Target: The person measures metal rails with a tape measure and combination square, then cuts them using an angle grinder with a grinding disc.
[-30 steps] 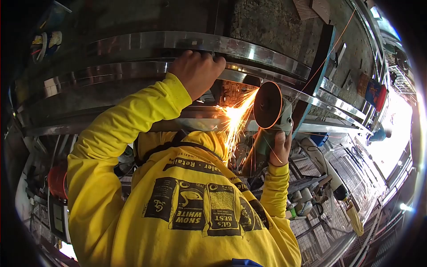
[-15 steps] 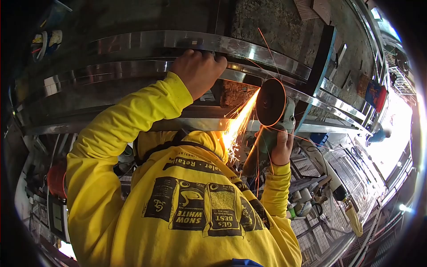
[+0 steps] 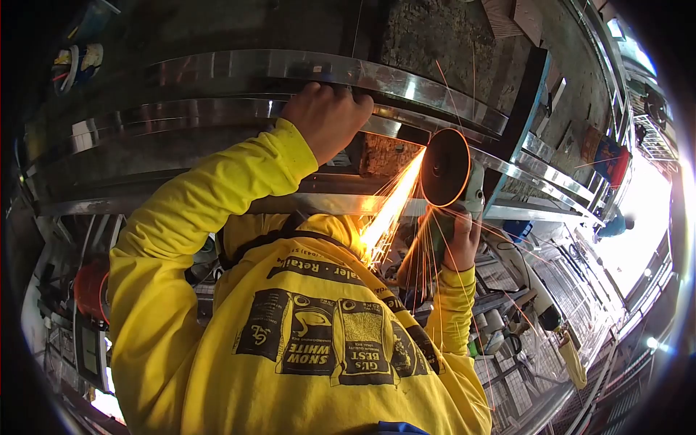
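My left hand [image 3: 328, 119] is closed over a long shiny metal bar [image 3: 181, 109], its fingers curled on the far edge. To its right, my right hand [image 3: 462, 243] grips an angle grinder [image 3: 475, 190] near its head. The round disc [image 3: 445, 168] meets the bar, and a bright stream of sparks [image 3: 395, 199] runs from there down toward my yellow shirt [image 3: 290, 348]. Thinner sparks fan out below the disc. Part of the grinder's body is hidden behind the sparks.
Another metal bar [image 3: 246, 61] runs beyond my left hand. A dark crosspiece with a blue edge [image 3: 529, 105] stands right of the disc. A red round container [image 3: 90, 290] is at the left. Someone in blue [image 3: 615, 226] is far off at the right.
The grinder and its disc have shifted slightly to the right with my right hand. My left hand has moved marginally right. More sparks spread below the disc.
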`<state>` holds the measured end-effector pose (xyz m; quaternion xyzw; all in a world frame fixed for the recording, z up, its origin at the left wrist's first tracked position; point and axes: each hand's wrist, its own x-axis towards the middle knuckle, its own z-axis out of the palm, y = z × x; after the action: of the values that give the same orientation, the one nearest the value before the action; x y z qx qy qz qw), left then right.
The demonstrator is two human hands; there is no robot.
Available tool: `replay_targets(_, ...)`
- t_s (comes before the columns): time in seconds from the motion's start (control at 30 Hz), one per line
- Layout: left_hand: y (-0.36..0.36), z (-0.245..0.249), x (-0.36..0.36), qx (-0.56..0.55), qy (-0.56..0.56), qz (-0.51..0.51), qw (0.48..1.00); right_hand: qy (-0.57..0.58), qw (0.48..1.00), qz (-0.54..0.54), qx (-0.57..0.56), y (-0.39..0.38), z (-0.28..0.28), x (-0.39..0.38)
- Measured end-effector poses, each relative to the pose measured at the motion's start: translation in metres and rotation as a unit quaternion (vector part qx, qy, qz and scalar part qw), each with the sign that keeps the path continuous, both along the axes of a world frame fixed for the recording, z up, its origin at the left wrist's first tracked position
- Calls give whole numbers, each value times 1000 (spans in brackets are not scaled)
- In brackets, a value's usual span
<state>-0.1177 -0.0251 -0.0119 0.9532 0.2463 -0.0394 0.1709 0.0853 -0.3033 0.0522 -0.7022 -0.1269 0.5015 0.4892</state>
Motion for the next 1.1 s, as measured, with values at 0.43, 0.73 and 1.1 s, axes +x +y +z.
replay_targets(0.43,1,1,0,-9,-4,1,1000,-51,999,-6,17,4,-3,-7)
replay_targets(0.73,0,-2,0,-5,-8,3,1000,24,999,-34,16,12,5,-12)
replay_targets(1.1,0,-3,0,-13,-15,11,1000,-23,1000,-9,-7,-2,-5,-3)
